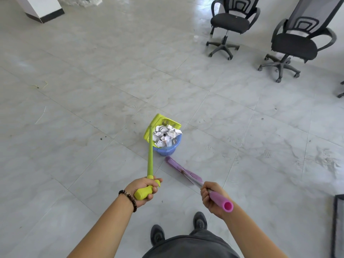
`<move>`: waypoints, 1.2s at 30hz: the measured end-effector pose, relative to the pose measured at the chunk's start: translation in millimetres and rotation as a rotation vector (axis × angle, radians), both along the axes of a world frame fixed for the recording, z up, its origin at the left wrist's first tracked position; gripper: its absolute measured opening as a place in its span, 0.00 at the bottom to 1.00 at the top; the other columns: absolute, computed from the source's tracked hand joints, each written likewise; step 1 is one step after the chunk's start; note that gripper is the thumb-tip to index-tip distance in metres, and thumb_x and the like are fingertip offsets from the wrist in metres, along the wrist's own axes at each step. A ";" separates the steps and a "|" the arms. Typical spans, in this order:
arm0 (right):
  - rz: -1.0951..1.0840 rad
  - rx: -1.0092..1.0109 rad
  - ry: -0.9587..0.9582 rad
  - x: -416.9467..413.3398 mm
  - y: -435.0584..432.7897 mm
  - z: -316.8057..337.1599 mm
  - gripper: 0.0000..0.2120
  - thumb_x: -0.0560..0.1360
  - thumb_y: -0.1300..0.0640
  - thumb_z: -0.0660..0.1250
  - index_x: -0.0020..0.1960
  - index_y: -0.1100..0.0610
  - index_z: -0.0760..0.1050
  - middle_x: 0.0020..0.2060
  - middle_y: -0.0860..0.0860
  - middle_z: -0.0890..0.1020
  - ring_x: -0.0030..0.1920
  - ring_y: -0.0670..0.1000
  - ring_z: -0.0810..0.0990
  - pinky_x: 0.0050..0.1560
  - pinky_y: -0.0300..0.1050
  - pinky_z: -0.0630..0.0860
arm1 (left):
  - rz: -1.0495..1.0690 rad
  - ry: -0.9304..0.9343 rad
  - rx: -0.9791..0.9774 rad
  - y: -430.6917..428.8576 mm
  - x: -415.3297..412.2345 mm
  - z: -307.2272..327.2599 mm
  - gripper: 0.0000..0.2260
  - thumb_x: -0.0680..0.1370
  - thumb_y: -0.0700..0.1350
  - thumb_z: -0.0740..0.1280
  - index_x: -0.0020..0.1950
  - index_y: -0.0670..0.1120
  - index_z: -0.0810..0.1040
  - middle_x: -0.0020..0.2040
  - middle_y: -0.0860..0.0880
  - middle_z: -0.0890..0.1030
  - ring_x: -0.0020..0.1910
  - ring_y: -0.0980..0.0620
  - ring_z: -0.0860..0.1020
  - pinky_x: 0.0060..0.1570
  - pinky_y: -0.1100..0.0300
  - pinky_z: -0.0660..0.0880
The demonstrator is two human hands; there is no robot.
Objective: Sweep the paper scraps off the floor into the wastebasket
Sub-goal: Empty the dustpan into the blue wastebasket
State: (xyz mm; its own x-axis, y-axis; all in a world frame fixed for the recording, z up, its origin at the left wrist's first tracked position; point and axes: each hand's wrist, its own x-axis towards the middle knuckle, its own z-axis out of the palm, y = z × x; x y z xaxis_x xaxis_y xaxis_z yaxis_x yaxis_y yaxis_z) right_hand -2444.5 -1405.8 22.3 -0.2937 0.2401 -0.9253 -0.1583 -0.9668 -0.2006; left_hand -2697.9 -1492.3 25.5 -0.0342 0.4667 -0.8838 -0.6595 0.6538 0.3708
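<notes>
Item 1. Your left hand (147, 190): fingers and thumb wrapped round the yellow-green grip of the dustpan (161, 120) handle. A dark bead bracelet (130, 199) sits on that wrist.

Item 2. The dustpan: its long green handle runs from your fist forward to the pan. The pan is tipped up against the far-left rim of the wastebasket (167, 150), with its open side facing the basket.

Item 3. The wastebasket: blue, round, standing upright on the grey tiled floor (93, 71) straight ahead of you.

Item 4. Paper scraps (166, 135): white, crumpled, heaped in the mouth of the wastebasket and up against the pan.

Item 5. Your right hand (210, 198): clenched round the pink grip of the broom (178, 169), with the hollow end of the grip sticking out behind your fist.

Item 6. The broom: its purple head lies low on the floor just beside the near side of the wastebasket; you cannot tell whether they touch.

Item 7. Your two dark shoes (157, 234) are at the bottom, between your forearms.

Item 8. Two black office chairs (230, 23) stand on casters at the upper right, well apart from the basket.

Item 9. A dark mat (338, 220) is at the right edge.
</notes>
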 end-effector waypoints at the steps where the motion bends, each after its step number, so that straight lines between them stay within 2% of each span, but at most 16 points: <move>1: 0.002 0.000 -0.002 -0.3 -0.9 0.8 0.09 0.76 0.64 0.60 0.37 0.59 0.70 0.25 0.51 0.73 0.19 0.45 0.72 0.17 0.34 0.71 | -0.009 0.013 0.002 -3.1 0.5 0.5 0.15 0.76 0.29 0.60 0.59 0.43 0.68 0.51 0.46 0.80 0.23 0.55 0.74 0.16 0.67 0.64; 6: 0.007 0.022 -0.015 -5.4 -6.9 2.1 0.11 0.77 0.64 0.60 0.36 0.59 0.70 0.25 0.52 0.73 0.18 0.45 0.72 0.17 0.34 0.71 | -0.083 0.114 0.015 -13.0 0.0 4.0 0.14 0.76 0.29 0.62 0.58 0.42 0.70 0.52 0.44 0.80 0.25 0.54 0.74 0.17 0.66 0.65; 12: 0.033 0.041 -0.044 -4.2 -18.8 4.3 0.10 0.76 0.64 0.59 0.36 0.59 0.70 0.25 0.51 0.73 0.18 0.45 0.72 0.17 0.34 0.70 | -0.303 0.315 -0.040 -15.4 14.4 -4.4 0.08 0.75 0.28 0.62 0.48 0.38 0.75 0.47 0.41 0.76 0.28 0.50 0.73 0.21 0.65 0.65; 17: 0.016 0.057 -0.059 4.8 -26.4 7.7 0.10 0.77 0.63 0.60 0.37 0.60 0.71 0.25 0.52 0.74 0.19 0.46 0.73 0.17 0.35 0.70 | -0.444 0.514 -0.072 -24.4 26.1 -10.7 0.09 0.72 0.29 0.62 0.50 0.37 0.75 0.39 0.42 0.75 0.26 0.48 0.74 0.21 0.64 0.67; 21: 0.021 0.074 -0.079 7.3 -29.0 10.1 0.10 0.77 0.64 0.60 0.36 0.60 0.71 0.25 0.52 0.74 0.18 0.46 0.72 0.17 0.35 0.70 | -0.494 0.635 -0.081 -29.5 18.1 -11.3 0.10 0.72 0.29 0.61 0.51 0.37 0.75 0.36 0.44 0.75 0.26 0.48 0.74 0.19 0.66 0.67; 29: 0.043 0.069 -0.095 11.8 -33.9 7.1 0.10 0.76 0.64 0.60 0.35 0.60 0.71 0.25 0.53 0.74 0.19 0.46 0.71 0.17 0.35 0.70 | -0.448 0.620 -0.076 -42.0 18.7 -11.6 0.12 0.71 0.27 0.60 0.52 0.34 0.77 0.36 0.44 0.76 0.26 0.48 0.73 0.20 0.65 0.67; 36: 0.127 0.044 -0.113 12.5 -41.4 1.6 0.10 0.75 0.66 0.59 0.35 0.60 0.70 0.24 0.53 0.73 0.18 0.46 0.71 0.17 0.35 0.70 | -0.369 0.528 -0.067 -63.6 31.9 -21.6 0.11 0.71 0.29 0.61 0.50 0.37 0.77 0.34 0.42 0.74 0.27 0.47 0.71 0.24 0.61 0.69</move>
State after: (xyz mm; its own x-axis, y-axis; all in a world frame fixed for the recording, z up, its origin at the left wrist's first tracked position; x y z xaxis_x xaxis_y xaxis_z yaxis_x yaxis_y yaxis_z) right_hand -2432.0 -1447.2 23.9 -0.2189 0.2489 -0.9435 -0.0090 -0.9674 -0.2531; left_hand -2665.9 -1555.9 3.9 -0.3204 0.4756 -0.8193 -0.1265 0.8356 0.5346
